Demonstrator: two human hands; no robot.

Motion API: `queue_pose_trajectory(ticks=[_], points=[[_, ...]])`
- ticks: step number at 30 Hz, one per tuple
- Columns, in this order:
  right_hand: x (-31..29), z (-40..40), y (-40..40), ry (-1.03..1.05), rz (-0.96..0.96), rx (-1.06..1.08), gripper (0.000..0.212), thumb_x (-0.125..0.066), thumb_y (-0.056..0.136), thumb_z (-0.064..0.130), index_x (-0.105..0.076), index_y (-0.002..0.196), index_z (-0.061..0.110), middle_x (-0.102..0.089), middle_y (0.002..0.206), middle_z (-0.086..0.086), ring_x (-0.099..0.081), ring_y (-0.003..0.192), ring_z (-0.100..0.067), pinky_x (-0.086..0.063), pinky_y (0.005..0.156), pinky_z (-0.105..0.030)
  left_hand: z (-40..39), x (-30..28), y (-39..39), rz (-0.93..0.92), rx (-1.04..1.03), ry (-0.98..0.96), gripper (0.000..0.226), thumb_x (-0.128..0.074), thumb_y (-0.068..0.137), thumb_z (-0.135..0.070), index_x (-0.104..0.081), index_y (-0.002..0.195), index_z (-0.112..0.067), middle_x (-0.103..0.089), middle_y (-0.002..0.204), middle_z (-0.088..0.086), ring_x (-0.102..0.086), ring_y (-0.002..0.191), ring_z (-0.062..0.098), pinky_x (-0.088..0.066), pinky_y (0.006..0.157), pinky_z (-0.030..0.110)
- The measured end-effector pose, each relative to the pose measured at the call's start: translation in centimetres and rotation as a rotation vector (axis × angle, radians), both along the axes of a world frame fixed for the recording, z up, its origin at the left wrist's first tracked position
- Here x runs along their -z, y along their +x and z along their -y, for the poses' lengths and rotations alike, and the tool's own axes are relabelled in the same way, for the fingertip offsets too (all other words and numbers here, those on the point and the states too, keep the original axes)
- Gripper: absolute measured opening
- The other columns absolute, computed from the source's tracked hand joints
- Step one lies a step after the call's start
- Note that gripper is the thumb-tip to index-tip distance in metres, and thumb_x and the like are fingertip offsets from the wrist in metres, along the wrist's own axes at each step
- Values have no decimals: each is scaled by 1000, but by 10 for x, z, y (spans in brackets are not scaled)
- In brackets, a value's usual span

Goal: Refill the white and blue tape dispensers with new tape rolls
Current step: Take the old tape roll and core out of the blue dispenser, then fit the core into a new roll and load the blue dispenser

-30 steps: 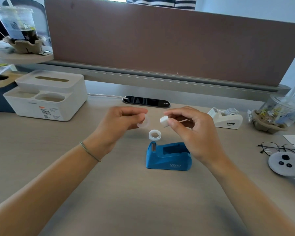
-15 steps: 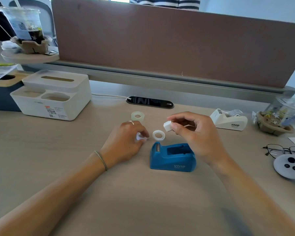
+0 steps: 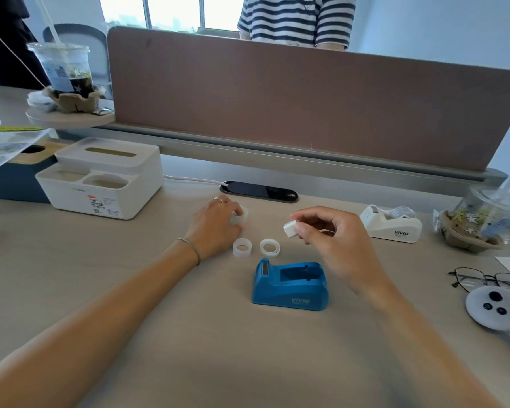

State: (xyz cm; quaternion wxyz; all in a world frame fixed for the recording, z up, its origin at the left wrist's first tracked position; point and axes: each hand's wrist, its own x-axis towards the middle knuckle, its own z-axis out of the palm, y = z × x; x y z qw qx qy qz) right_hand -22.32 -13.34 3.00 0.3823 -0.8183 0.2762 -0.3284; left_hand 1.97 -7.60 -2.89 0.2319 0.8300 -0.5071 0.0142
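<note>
Bare counter (image 3: 130,290) lay open near the blue dispenser (image 3: 290,287). The left hand (image 3: 218,225) closed around a tape roll (image 3: 242,215) farther back; the right hand (image 3: 333,240) pinched a white spindle (image 3: 290,228). The white dispenser (image 3: 390,225) sat far right.

The scene is viewed from a single head-worn wide-angle camera, aimed forward and down across the desk (image 3: 71,290) from close range; the forearms are seen entering from the near edge, and the brown partition (image 3: 306,107) is faced at the far side
</note>
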Motion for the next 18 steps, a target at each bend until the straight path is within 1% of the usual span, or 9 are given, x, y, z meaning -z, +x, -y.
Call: queue_pose_trajectory(ticks=[4, 6, 8, 10, 13, 15, 16, 18], points=[[-2, 0, -1, 6, 10, 5, 15, -68, 96, 22, -77, 105, 31, -75, 95, 16, -69, 90, -5, -56, 78, -13, 8, 3, 3, -15, -34, -30, 25, -67, 91, -32, -71, 113, -20, -63, 123, 4, -60, 105, 20, -46, 87, 27], [-3, 0, -2, 3, 10, 9, 15, -68, 96, 23, -77, 104, 31, -74, 94, 18, -68, 90, -2, -55, 77, -11, 9, 4, 7, -71, -58, -38, 20, -67, 91, -30, -74, 107, -20, -66, 119, 5, -59, 97, 19, -46, 84, 26], [-5, 0, -2, 6, 12, 17, 14, -68, 96, 23, -78, 104, 29, -75, 96, 15, -68, 89, -5, -55, 78, -13, 8, 1, 8, -152, -85, -91, 14, -69, 89, -28, -75, 100, -21, -70, 113, 5, -57, 90, 17, -46, 80, 26], [-7, 0, -2, 6, 22, 25, 14, -69, 95, 23, -78, 105, 27, -76, 96, 12, -69, 90, -8, -55, 79, -15, 4, -6, 4, -279, -80, -196, 10, -70, 89, -27, -75, 95, -20, -73, 104, 1, -62, 88, 16, -46, 76, 24], [-10, 0, -4, -19, 32, 40, 13, -70, 94, 24, -77, 103, 30, -76, 95, 15, -70, 91, -7, -56, 79, -15, -8, -27, -17, -574, 15, -345, 10, -68, 92, -25, -74, 95, -17, -73, 93, -3, -67, 83, 14, -52, 74, 25], [-11, 2, -5, -40, 55, 51, 13, -71, 93, 24, -79, 102, 28, -77, 95, 15, -71, 91, -8, -57, 79, -16, -19, -41, -34, -741, 86, -372, 13, -65, 96, -22, -73, 100, -13, -74, 93, 2, -70, 84, 15, -57, 72, 26], [-12, 2, -6, -61, 65, 59, 13, -72, 93, 24, -80, 102, 27, -78, 96, 14, -72, 92, -7, -57, 79, -16, -24, -48, -41, -787, 115, -369, 14, -63, 97, -21, -72, 102, -12, -75, 93, 4, -72, 85, 16, -57, 70, 24], [-15, 2, -7, -115, 84, 75, 12, -73, 92, 23, -80, 102, 26, -78, 96, 14, -72, 93, -6, -56, 79, -15, -31, -60, -53, -838, 164, -369, 16, -60, 99, -22, -72, 101, -11, -76, 90, 3, -74, 83, 14, -58, 70, 22]])
